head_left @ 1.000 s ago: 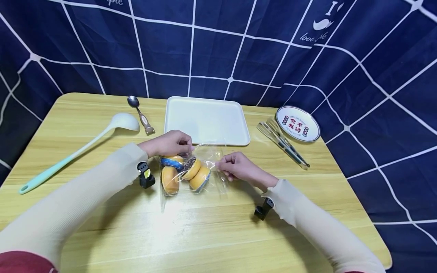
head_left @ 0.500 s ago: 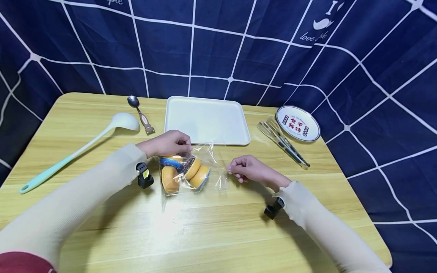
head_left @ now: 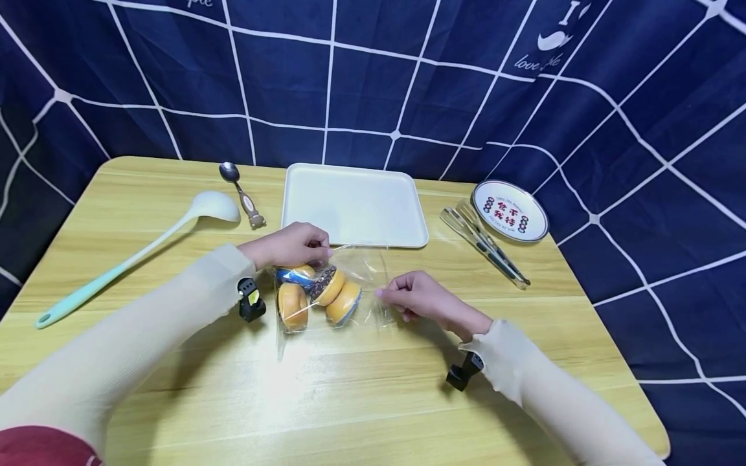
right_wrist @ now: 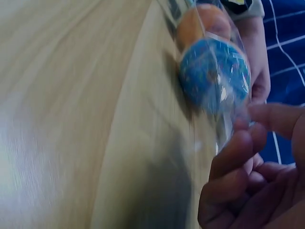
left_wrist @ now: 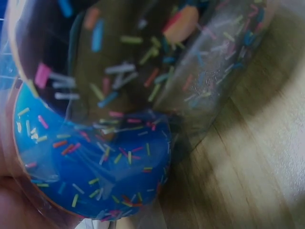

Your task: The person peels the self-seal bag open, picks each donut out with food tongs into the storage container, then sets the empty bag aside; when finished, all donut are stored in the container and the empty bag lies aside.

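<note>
A clear plastic bag (head_left: 367, 262) with several small doughnuts inside lies in front of the white tray. One doughnut (head_left: 293, 307) shows its plain golden side; a chocolate-iced doughnut (head_left: 323, 285) leans against another (head_left: 344, 303). Blue icing with coloured sprinkles (left_wrist: 95, 162) fills the lower left wrist view. My left hand (head_left: 296, 244) grips the bag's upper edge, its fingertips partly hidden. At the bag's right edge, my right hand (head_left: 418, 299) pinches the film between thumb and forefinger, its other fingers curled, as the right wrist view confirms.
Behind the bag is a white tray (head_left: 355, 204). A ladle (head_left: 214, 206) and a small spoon (head_left: 247, 202) lie to the left. Tongs (head_left: 484, 243) and a lettered plate (head_left: 509, 210) are at the right. A blue checked cloth (head_left: 361, 84) hangs behind the wooden table (head_left: 373, 401).
My right hand drew off to the right of the bag, then came back to its right edge and pinches it again. My left hand has kept its place.
</note>
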The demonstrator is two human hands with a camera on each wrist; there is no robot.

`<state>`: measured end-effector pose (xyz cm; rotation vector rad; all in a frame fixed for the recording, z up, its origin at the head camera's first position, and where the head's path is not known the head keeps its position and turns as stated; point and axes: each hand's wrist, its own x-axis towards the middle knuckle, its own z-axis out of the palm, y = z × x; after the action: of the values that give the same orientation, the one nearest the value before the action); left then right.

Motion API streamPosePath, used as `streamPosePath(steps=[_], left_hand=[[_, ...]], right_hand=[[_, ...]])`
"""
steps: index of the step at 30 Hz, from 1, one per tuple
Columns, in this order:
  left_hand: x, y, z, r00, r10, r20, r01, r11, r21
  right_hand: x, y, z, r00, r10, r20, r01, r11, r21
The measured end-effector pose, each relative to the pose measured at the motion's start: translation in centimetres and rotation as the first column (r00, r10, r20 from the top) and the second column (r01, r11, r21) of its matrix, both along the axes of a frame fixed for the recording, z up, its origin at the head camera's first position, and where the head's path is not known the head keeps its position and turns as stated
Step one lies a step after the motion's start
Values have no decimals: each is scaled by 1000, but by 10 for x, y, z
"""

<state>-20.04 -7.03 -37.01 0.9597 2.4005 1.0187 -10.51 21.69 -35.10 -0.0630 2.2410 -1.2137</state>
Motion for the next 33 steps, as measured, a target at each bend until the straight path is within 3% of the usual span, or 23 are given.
streamPosePath(steps=[10,15,33], left_hand=[[0,1,1,1000,-5,-5,5,1000,-5],[-1,1,1,999,-14,-52,14,1000,-13],[3,-1,5,989,-53,-136,47,998,-48]], right_hand=[[3,1,-1,999,45,11,-44,997,-64],[1,12,-2,994,103,42,-98,989,-107],[-4,44,-10,976,202,82,-192,975,-115]])
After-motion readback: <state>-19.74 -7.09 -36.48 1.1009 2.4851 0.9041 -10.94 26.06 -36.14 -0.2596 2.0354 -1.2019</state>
